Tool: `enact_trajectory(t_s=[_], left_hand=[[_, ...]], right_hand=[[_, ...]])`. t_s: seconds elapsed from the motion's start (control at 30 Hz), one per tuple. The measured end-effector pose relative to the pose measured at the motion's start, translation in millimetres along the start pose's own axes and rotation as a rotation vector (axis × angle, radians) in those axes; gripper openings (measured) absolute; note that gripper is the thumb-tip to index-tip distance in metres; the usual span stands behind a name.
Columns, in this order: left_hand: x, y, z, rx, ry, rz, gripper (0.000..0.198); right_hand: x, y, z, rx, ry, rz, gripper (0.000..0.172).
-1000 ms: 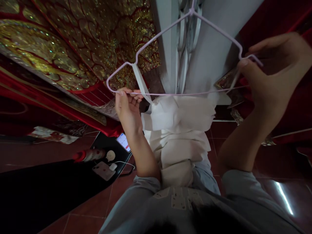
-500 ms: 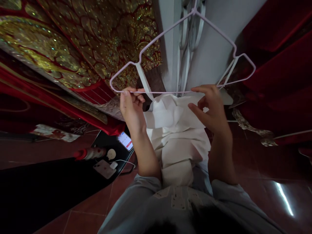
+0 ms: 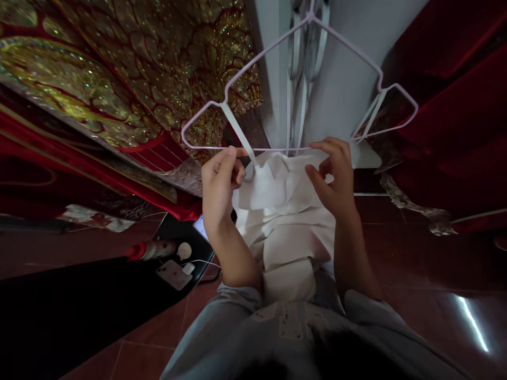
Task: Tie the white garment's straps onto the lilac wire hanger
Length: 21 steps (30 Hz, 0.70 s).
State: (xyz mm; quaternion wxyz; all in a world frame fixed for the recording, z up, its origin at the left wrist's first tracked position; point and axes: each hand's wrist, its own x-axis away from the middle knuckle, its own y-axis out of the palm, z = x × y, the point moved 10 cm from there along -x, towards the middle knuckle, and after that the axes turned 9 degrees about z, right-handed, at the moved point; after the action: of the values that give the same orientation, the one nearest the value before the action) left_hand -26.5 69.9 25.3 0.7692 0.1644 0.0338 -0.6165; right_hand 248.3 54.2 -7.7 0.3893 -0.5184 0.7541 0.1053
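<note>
A pale pink wire hanger hangs in front of me, with a white garment dangling from it by two white straps. My left hand is closed on the hanger's bottom bar next to the left strap. My right hand is near the middle of the bar, its thumb and fingers pinching the garment's top edge just below it. The folded white cloth falls down between my forearms toward my grey shirt.
Red cloth with gold sequin embroidery hangs at the left, dark red drapes at the right. A grey pillar stands behind the hanger. On a black surface lie a phone, a charger and a red-capped bottle. The floor is red tile.
My right hand left the hanger's right end and came to the middle of the bar, taking the garment's top edge. My left hand slid right along the bar toward the left strap.
</note>
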Motion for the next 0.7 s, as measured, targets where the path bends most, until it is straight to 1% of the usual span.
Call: enact_trajectory(t_s=[0.13, 0.17, 0.23, 0.3, 0.37, 0.43, 0.5, 0.53, 0.57, 0.6, 0.63, 0.7], left_hand=[[-5, 19.8, 0, 0.125, -0.031, -0.134, 0.053], [-7, 21.2, 2, 0.154, -0.029, -0.144, 0.051], [-15, 16.8, 9, 0.218, -0.015, -0.124, 0.046], [-24, 4.7, 17, 0.282, -0.025, -0.070, 0.042], [-33, -12.8, 21, 0.332, -0.064, 0.015, 0.041], [-37, -34.0, 21, 0.353, -0.073, 0.145, 0.043], [-33, -56.3, 19, 0.336, -0.013, 0.324, 0.040], [-29, -64.2, 16, 0.315, 0.022, 0.404, 0.040], [-25, -67.7, 12, 0.284, 0.042, 0.454, 0.040], [-21, -66.4, 6, 0.250, 0.043, 0.469, 0.040], [-18, -61.1, -1, 0.223, 0.032, 0.449, 0.041], [-15, -45.4, -10, 0.219, 0.016, 0.360, 0.041]], right_hand=[[0, -1, -2, 0.003, -0.035, 0.016, 0.038], [0, -2, -2, 0.006, -0.044, 0.016, 0.038], [-2, -5, -1, 0.002, -0.051, 0.009, 0.038], [-5, -9, 1, -0.006, -0.043, 0.001, 0.037], [-8, -14, 4, 0.002, -0.029, -0.005, 0.036], [-11, -17, 5, 0.017, -0.029, -0.009, 0.036], [-12, -19, 3, 0.025, -0.038, -0.009, 0.038], [-12, -19, 2, 0.022, -0.039, -0.011, 0.038], [-11, -18, 0, 0.015, -0.035, -0.016, 0.039], [-10, -16, -1, 0.005, -0.027, -0.024, 0.040], [-9, -14, -2, -0.007, -0.015, -0.035, 0.040], [-7, -9, -6, -0.030, 0.005, -0.059, 0.041]])
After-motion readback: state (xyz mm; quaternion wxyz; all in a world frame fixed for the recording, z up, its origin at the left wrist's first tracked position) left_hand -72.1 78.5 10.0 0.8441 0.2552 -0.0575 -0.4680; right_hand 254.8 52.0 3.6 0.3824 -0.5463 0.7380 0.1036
